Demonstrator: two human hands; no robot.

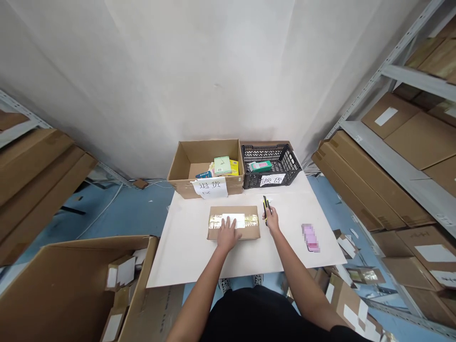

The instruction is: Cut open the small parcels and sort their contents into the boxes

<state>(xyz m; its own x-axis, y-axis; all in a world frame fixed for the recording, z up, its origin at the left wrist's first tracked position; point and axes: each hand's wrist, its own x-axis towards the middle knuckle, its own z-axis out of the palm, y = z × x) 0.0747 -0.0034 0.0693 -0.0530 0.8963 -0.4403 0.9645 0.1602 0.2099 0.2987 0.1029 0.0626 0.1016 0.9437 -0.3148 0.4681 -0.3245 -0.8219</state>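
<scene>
On carton (pixel 245 230), left hand (pixel 228 235) splayed, right hand (pixel 272 221) clasping cutter (pixel 265 203)

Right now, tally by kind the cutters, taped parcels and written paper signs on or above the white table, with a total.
Cutter: 1, in the right hand
Taped parcel: 1, under the left hand
Paper signs: 2, on the open box and black crate
Total: 4

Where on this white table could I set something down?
Bare tabletop lies between the taped parcel and the left edge, and between the right hand and the pink item. The back is crowded: open carton, black crate.
</scene>
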